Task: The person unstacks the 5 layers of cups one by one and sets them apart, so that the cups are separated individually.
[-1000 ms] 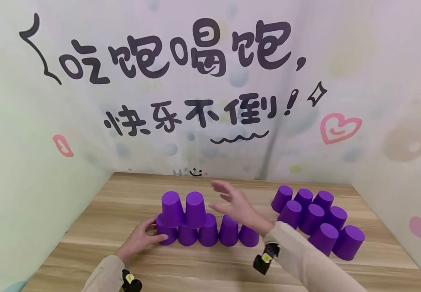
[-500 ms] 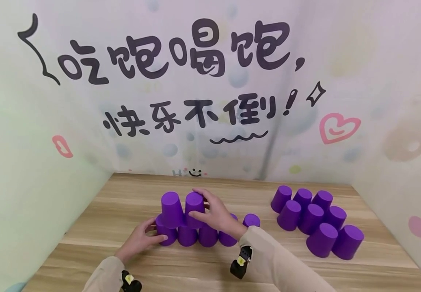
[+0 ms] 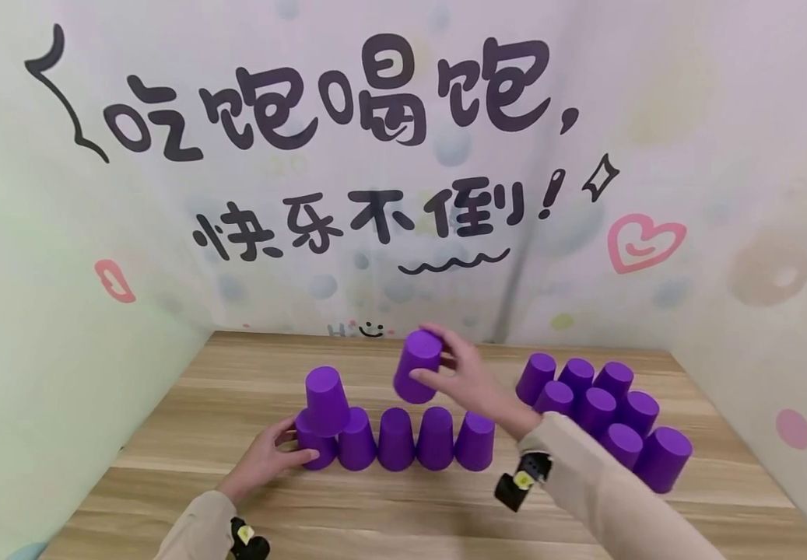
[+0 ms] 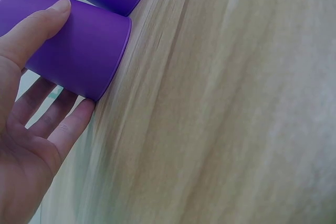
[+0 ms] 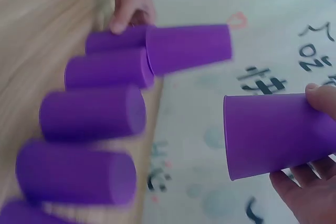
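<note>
Several purple cups stand upside down in a front row, among them a middle cup (image 3: pixel 395 440). My left hand (image 3: pixel 271 459) holds the leftmost cup (image 4: pixel 79 45) of that row, thumb on its near side and fingers round behind. An upper cup (image 3: pixel 327 400) rests across the two leftmost cups. In my right hand (image 3: pixel 469 381) is another upside-down purple cup (image 5: pixel 273 135), gripped between thumb and fingers. It hangs in the air above and behind the row, apart from the other cups, as the right wrist view also shows.
At the right of the wooden table (image 3: pixel 347 513) stands a cluster of several more upside-down purple cups (image 3: pixel 596 412), partly hidden behind my right forearm. A printed white curtain (image 3: pixel 305 303) hangs along the back edge, and pale walls flank both sides.
My right hand came in from the right, took hold of the second upper cup and lifted it off the row, up and to the right. The left hand has stayed on its cup.
</note>
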Tool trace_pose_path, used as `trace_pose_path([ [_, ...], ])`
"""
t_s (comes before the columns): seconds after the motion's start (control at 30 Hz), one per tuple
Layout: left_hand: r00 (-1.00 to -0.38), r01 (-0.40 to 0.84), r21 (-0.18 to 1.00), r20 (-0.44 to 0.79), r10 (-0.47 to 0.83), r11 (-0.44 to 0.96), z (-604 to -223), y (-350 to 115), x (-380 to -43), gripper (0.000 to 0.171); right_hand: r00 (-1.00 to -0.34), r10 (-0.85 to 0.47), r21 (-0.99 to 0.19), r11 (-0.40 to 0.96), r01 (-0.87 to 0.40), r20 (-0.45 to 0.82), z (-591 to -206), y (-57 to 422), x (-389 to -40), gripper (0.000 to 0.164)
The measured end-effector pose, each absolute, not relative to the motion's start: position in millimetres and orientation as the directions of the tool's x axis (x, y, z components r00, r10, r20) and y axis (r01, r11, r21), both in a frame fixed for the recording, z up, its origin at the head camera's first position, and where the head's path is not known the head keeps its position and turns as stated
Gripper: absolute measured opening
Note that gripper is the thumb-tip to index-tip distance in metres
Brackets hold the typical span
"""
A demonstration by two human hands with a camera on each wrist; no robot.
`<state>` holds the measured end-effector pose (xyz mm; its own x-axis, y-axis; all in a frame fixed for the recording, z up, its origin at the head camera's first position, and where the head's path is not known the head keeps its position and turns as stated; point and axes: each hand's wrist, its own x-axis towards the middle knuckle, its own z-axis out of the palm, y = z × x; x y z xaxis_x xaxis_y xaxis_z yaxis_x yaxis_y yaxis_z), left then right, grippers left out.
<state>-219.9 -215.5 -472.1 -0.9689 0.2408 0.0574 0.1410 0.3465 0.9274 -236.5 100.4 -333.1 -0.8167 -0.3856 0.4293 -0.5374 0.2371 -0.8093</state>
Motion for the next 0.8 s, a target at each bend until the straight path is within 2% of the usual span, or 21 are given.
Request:
trace_pose_path([
  [0.2,-0.972,0.155,0.909,0.07,0.226,0.387,-472,-215,-219,0.065,-0.843,-0.304,-0.793,0.305,-0.528,0.445,-330,163,-228,0.06],
  [0.47,-0.977,0.091,0.93,0.014,0.215,0.356,-472,-213,-221,0.067,-0.879,-0.148,-0.747,0.475,-0.465,0.454,-356,241,-212,0.059],
  [0.8,-0.979,0.08,0.932,0.007,0.203,0.354,-472,-212,-221,0.066,-0.91,-0.09,-0.705,0.604,-0.372,0.404,-403,278,-193,0.057],
])
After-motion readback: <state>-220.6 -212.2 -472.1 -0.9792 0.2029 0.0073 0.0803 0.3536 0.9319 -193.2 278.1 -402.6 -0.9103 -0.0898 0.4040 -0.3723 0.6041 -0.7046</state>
